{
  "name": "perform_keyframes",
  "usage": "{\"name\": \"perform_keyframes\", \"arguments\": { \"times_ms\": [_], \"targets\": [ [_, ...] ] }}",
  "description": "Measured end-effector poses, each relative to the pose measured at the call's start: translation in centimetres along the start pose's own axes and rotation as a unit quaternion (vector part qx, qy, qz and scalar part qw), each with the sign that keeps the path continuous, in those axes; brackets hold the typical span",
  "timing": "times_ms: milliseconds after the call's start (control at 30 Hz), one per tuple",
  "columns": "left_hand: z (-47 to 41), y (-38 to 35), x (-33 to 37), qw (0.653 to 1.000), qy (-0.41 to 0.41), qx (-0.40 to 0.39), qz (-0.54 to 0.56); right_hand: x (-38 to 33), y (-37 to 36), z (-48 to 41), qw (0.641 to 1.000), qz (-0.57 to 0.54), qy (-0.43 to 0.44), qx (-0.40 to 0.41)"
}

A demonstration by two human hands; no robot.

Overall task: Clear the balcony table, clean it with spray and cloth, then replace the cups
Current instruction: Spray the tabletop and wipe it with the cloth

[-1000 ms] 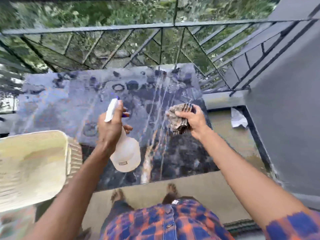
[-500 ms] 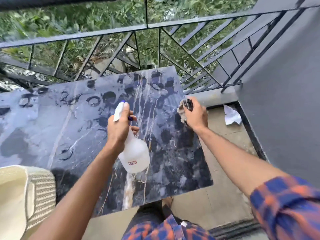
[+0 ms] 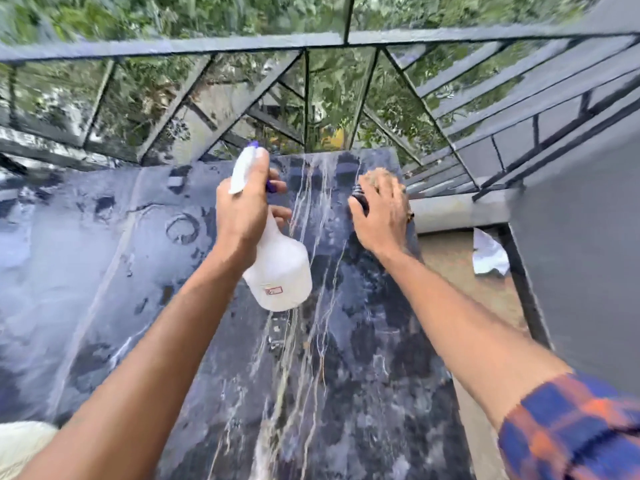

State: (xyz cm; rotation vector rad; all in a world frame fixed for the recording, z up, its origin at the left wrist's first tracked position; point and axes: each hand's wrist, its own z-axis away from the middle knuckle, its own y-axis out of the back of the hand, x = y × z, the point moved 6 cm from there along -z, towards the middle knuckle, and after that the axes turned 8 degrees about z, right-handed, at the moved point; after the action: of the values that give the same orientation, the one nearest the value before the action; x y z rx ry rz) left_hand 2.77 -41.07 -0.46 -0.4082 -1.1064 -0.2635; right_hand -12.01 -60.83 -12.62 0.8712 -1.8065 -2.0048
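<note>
Nearby, sleeve and chair: a checked sleeve [image 3: 571,431] is seen on the right forearm, and a cream chair [image 3: 20,448] is glimpsed at the lower left corner, beside the table.
Table: the dark marbled table [image 3: 121,289] is shown without cups; ring marks and pale smears are seen on its left part. The cups are nowhere in view.
Spray bottle: the white spray bottle [image 3: 280,275] is held above the middle of the table, nozzle pointed toward the far edge.
Left hand: the left hand [image 3: 242,216] is wrapped round the bottle's neck, with fingers laid by the trigger.
Right hand: the right hand [image 3: 381,216] is closed over a bunched cloth [image 3: 379,176], which is pressed to the table near its far right corner.
Step in hand: clearing is judged done; spraying and wiping are under way.
Next move: the cloth probably needs to be drawn back across the ringed left part, with more spray laid there first; the cups are to be returned only afterwards.
Beyond: a scrap of paper [image 3: 490,251] is seen on the floor to the right, and a metal railing [image 3: 311,43] with greenery behind it.
</note>
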Motion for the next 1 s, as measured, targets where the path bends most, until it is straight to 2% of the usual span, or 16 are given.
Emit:
{"name": "perform_keyframes", "arguments": {
  "times_ms": [233, 300, 367, 467, 533, 600, 667, 700, 767, 867, 933, 1000],
  "targets": [
    [-1.5, 0.8, -0.6, 0.999, 0.02, 0.009, -0.031, 2.4, 1.8, -1.7, 0.997, 0.012, 0.071, -0.026],
    [-1.7, 1.3, -0.7, 0.999, 0.018, 0.014, -0.036, 2.1, 1.6, -3.8, 0.997, 0.004, 0.061, -0.038],
    [-1.8, 1.6, -0.8, 0.999, 0.013, 0.015, -0.046, 0.8, 1.1, -6.3, 0.998, -0.01, 0.014, -0.053],
    [-1.7, 2.1, -1.0, 0.999, 0.008, 0.021, -0.048, -3.8, 0.1, -7.3, 0.999, 0.008, 0.0, -0.041],
    [-1.6, 2.3, -0.9, 0.998, 0.003, 0.027, -0.05, -8.0, -0.9, -6.0, 0.998, -0.004, 0.049, -0.037],
    [-1.6, 2.3, -0.7, 0.998, 0.001, 0.037, -0.058, -11.4, -1.6, -3.4, 0.989, -0.015, 0.136, -0.055],
    [-1.7, 2.2, -0.5, 0.998, 0.0, 0.037, -0.058, -11.4, -1.8, -1.1, 0.978, 0.0, 0.199, -0.056],
    [-1.8, 2.2, -0.4, 0.998, 0.0, 0.036, -0.057, -10.1, -1.6, -0.9, 0.978, 0.007, 0.203, -0.054],
    [-1.8, 2.3, -0.2, 0.998, -0.003, 0.034, -0.058, -5.6, -0.7, -2.5, 0.989, 0.018, 0.147, -0.031],
    [-1.9, 2.3, 0.4, 0.998, -0.009, 0.031, -0.06, 1.4, 0.5, -6.8, 0.999, 0.033, -0.007, -0.018],
    [-1.8, 2.7, 1.0, 0.998, -0.017, 0.036, -0.058, 1.3, 0.5, -8.6, 0.997, 0.023, -0.067, -0.029],
    [-1.7, 3.0, 1.5, 0.997, -0.027, 0.041, -0.059, -3.0, 0.2, -8.9, 0.997, 0.04, -0.056, -0.021]
  ]
}}
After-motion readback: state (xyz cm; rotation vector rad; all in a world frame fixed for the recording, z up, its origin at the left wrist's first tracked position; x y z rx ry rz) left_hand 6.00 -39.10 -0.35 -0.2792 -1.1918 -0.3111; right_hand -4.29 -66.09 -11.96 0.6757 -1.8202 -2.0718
